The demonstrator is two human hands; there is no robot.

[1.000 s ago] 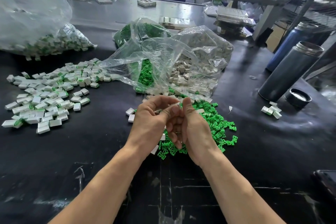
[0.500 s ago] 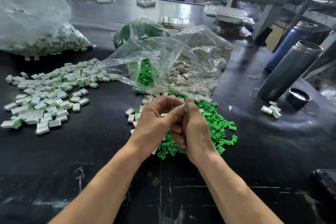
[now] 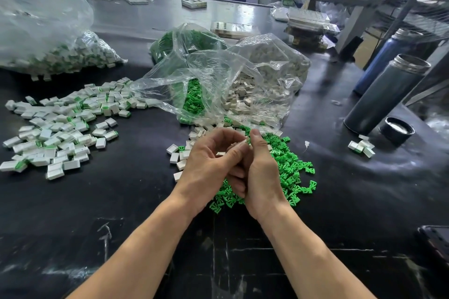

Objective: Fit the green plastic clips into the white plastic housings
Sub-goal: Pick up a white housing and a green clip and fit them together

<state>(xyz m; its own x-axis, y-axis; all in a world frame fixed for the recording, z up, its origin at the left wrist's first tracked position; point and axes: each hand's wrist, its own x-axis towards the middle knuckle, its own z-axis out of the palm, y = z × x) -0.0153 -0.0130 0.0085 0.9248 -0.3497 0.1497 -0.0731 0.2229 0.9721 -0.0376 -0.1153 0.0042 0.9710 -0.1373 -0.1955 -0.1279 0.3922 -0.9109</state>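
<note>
The left hand (image 3: 209,167) and the right hand (image 3: 261,177) are pressing close together, just above the counter (image 3: 121,201). Both hands are curling their fingers, and the thumbs are meeting over a small pale piece (image 3: 234,145) between them. It is too hidden to tell if it is a housing, a clip or both. Under the hands and to the right, a pile of green clips (image 3: 289,167) is lying on the dark counter. A few loose white housings (image 3: 179,155) are sitting just left of the hands. Behind the hands, an open clear bag (image 3: 218,80) is spilling more green clips and white housings toward the piles. Farther left, a big spread of white pieces with green ends (image 3: 60,133) is lying on the counter, and another clear bag of the same pieces (image 3: 60,56) is sitting behind it. To the right, a tall grey bottle (image 3: 386,97) is standing with its black cap (image 3: 396,130) beside it, and a few white pieces (image 3: 362,147) are lying near the cap. A blue bottle (image 3: 386,56) is standing behind the grey one.
</note>
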